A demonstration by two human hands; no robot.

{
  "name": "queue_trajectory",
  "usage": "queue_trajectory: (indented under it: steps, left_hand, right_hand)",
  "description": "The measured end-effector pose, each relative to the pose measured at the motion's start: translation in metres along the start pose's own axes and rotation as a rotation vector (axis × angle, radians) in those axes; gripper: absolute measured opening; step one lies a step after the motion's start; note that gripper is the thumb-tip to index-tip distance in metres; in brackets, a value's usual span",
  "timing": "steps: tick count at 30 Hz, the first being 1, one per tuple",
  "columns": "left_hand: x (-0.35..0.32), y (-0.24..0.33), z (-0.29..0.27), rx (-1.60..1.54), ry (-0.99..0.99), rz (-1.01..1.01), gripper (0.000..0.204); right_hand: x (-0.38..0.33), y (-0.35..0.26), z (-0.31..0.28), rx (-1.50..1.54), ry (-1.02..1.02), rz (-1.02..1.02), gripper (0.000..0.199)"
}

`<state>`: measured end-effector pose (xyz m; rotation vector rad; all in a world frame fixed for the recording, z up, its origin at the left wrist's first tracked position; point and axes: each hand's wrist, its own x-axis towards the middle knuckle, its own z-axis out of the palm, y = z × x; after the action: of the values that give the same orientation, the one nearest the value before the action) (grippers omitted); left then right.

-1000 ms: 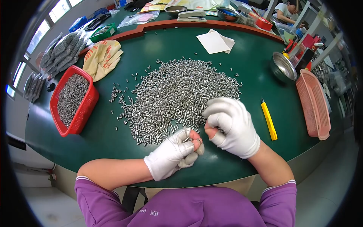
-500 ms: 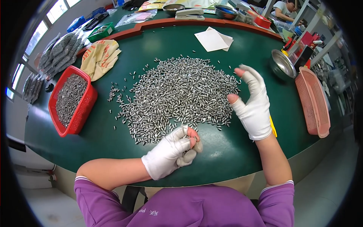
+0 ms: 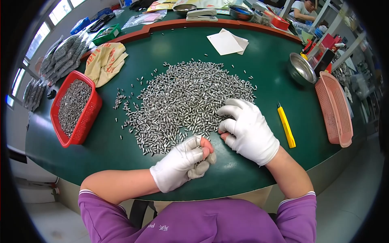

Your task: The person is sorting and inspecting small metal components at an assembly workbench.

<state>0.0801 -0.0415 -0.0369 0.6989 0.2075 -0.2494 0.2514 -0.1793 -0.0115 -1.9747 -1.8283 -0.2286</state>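
Note:
A wide heap of small silvery metal pins [image 3: 190, 93] lies on the green table. My left hand [image 3: 180, 162], in a white glove with bare thumb and fingertip, is closed at the heap's near edge, its fingers curled in; what it holds is hidden. My right hand [image 3: 251, 131], gloved the same way, reaches over the heap's lower right edge. Its fingers bend down to the pins, thumb and forefinger tips close together; anything between them is too small to make out. Right of that hand lies a yellow cutter knife [image 3: 287, 127].
On the left stands a red basket [image 3: 96, 103] of similar pins, beside a yellowish cloth bag [image 3: 106, 62]. A metal bowl [image 3: 302, 69] and a pink basket [image 3: 334, 109] are on the right. White papers [image 3: 227, 42] lie beyond the heap. A person [image 3: 304, 12] sits far right.
My right hand has moved left and nearer, from beside the heap onto its lower right edge, and its spread fingers have curled. The yellow cutter knife is uncovered. My left hand stays put.

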Motion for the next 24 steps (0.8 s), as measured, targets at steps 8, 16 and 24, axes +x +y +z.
queue_trajectory:
  steps: [8,16,24]
  left_hand:
    - [-0.001,0.001,0.004,-0.011,0.075,-0.037,0.016]
    - [0.000,0.001,0.005,0.008,0.099,-0.047,0.015]
    - [0.000,0.000,0.003,0.010,0.059,-0.003,0.016]
  right_hand:
    - [0.002,0.001,0.007,0.332,0.105,-0.092,0.020]
    - [0.003,-0.001,0.008,0.493,0.096,-0.111,0.019]
    - [0.001,0.002,0.009,0.084,0.093,0.007,0.012]
